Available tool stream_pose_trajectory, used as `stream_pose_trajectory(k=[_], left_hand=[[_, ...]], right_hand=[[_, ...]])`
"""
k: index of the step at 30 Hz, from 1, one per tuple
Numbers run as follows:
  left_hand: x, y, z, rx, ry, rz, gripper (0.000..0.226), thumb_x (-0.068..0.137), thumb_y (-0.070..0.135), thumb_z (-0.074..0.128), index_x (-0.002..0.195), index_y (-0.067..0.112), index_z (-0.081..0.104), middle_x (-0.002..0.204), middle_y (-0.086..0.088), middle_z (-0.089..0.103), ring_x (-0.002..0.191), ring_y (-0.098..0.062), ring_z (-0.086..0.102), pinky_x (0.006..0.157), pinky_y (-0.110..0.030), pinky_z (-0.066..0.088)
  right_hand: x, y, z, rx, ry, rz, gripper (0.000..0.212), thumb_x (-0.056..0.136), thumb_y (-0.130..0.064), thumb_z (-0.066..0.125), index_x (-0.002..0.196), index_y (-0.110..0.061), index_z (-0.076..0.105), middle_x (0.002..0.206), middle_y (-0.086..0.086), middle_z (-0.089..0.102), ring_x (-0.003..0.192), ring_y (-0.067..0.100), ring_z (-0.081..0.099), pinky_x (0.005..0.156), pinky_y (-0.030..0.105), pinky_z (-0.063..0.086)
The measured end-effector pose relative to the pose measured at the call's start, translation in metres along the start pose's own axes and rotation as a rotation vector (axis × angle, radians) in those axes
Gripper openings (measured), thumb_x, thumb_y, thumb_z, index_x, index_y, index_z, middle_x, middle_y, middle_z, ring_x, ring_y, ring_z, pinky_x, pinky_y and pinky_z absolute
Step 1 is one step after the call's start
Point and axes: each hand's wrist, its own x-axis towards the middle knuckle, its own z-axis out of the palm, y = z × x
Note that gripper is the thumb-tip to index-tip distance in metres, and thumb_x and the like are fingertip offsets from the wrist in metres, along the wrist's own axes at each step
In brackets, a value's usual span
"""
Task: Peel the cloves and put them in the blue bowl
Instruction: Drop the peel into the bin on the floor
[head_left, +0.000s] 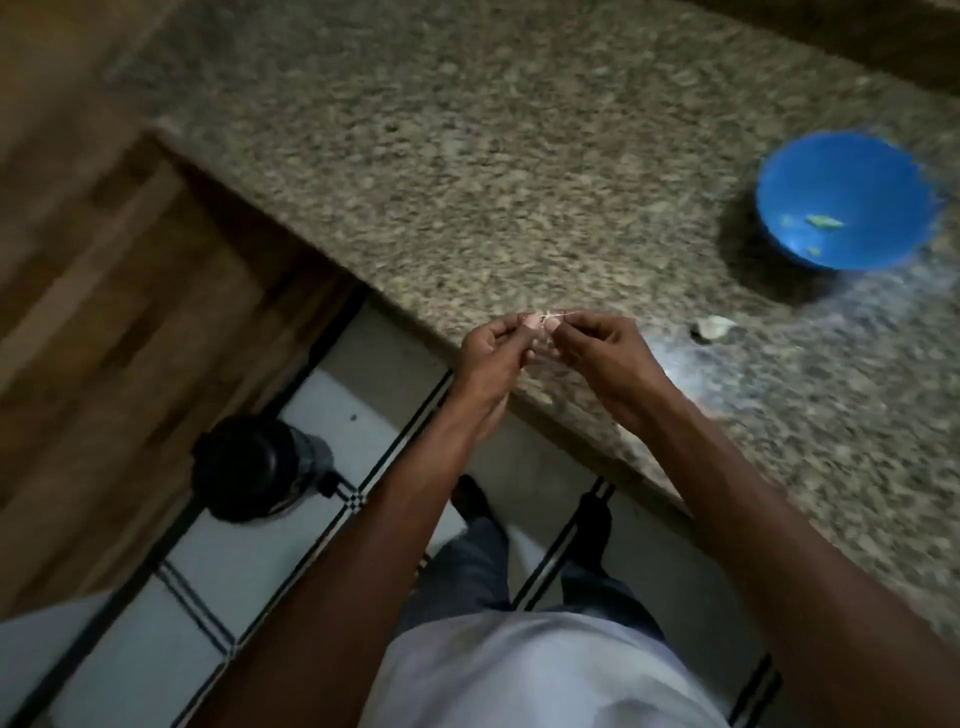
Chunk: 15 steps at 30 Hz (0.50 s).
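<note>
A small pale clove (545, 323) is pinched between the curled fingers of the left hand (493, 353) and the right hand (602, 358), held above the near edge of the speckled granite desk (467, 156). The blue bowl (844, 200) is seen well apart to the right on the desk, a few pale bits inside. A scrap of peel (714, 328) lies between bowl and hands. A dark bottle (254, 467) stands on the tiled floor (208, 597).
</note>
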Motion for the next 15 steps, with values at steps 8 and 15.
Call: stream_pose_trajectory(k=[8,15], left_hand=[[-0.041,0.013,-0.206,-0.297,0.453,0.081,0.008,0.100,0.005,0.065,0.097,0.007,0.072,0.076,0.001,0.065,0.068,-0.006,0.057,0.071,-0.018,0.051],[-0.078,-0.024,-0.407,-0.333,0.773,0.026,0.009,0.096,0.011,0.072,0.104,0.007,0.074,0.083,-0.002,0.071,0.072,-0.007,0.065,0.069,-0.015,0.054]], right_hand=[[0.041,0.029,0.212,-0.075,-0.328,0.129,0.014,0.097,-0.016,0.073,0.103,-0.003,0.077,0.088,0.007,0.072,0.082,0.016,0.063,0.073,0.023,0.054],[0.046,0.093,0.405,-0.271,-0.536,0.194,0.013,0.100,-0.011,0.067,0.103,0.000,0.073,0.080,0.005,0.067,0.072,0.008,0.065,0.078,0.022,0.058]])
